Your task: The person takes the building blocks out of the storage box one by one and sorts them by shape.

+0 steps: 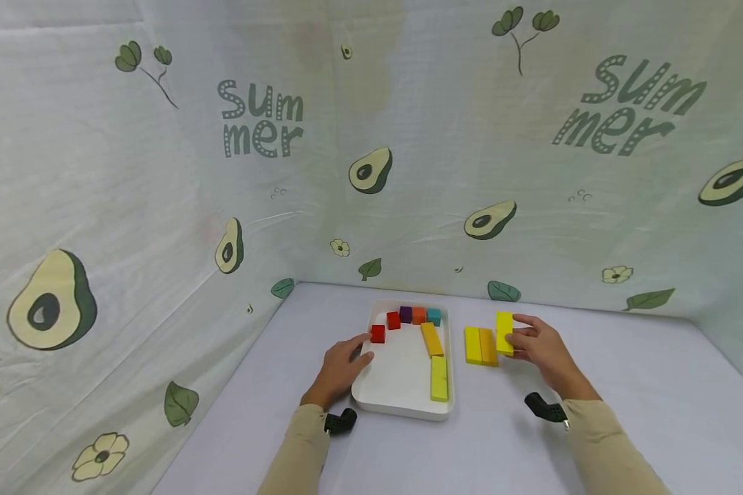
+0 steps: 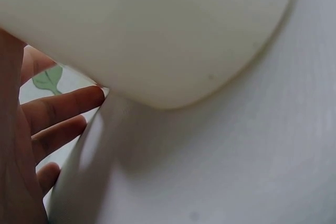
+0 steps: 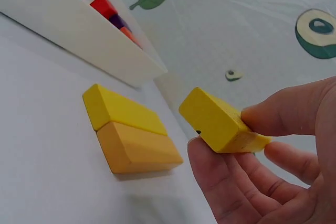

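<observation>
One yellow block (image 3: 220, 120) sits pinched in my right hand (image 1: 545, 350), long axis pointing away from me, just right of the two blocks (image 1: 480, 346) lying beside the tray (image 1: 402, 405); my left hand (image 1: 340, 368) rests relaxed on the tray's edge.

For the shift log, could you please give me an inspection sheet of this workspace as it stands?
Surface: pale table, partly bare.
Job's things: white tray holding red, purple, orange, teal cubes and two long blocks; two yellow blocks lying side by side on the table; a third yellow block lifted.
Clutter: nothing seen.
Hands: left hand rests at the tray's left rim; right hand pinches the third block.
Cables: nothing seen.
Surroundings: avocado-print cloth behind and left.
</observation>
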`<state>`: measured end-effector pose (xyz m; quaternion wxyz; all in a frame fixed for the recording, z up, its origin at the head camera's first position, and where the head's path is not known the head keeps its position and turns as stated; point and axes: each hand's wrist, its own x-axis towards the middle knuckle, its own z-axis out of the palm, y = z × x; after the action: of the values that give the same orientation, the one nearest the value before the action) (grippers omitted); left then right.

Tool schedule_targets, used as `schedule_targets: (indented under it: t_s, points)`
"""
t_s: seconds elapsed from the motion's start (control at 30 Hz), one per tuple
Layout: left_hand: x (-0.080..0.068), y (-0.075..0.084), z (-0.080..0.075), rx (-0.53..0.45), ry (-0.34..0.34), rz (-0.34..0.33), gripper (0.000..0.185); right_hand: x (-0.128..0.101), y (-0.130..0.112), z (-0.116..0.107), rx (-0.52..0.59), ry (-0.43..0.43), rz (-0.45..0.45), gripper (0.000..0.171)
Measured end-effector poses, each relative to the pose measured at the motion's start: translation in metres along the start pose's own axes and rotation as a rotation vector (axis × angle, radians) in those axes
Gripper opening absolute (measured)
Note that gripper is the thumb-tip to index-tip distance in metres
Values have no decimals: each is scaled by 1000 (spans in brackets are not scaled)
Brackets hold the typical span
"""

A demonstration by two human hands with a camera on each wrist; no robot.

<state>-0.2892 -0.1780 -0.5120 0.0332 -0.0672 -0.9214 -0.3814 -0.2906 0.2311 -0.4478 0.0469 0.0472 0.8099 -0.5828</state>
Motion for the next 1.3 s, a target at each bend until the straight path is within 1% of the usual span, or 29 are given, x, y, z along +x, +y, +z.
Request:
schedule_targets:
  t_s: [0.27, 0.4, 0.5, 0.7, 0.93, 1.0, 1.17, 1.3]
  points:
    - [0, 1, -2, -6, -1, 21, 49, 11, 9, -6, -67, -19, 18, 69]
    - [-1, 0, -1, -8, 0, 14, 50, 19, 17, -6, -148, -19, 46, 67]
    - [-2, 1, -2, -10, -3, 5, 50, 23, 23, -4, -190, -16, 62, 64]
    - [-3, 5, -4, -6, -6, -5, 49, 26, 28, 1, -205, -5, 66, 63]
    - [-4, 7, -6, 1, -6, 9, 48, 28, 31, 4, -251, 0, 49, 62]
    - [-4, 7, -6, 3, -8, 8, 48, 28, 30, 4, -299, 2, 44, 60]
    - [-4, 6, -6, 4, -7, 7, 49, 27, 24, 4, -457, 4, 35, 57]
    - [-4, 5, -5, 4, -10, 5, 49, 25, 21, 6, -509, 4, 32, 55]
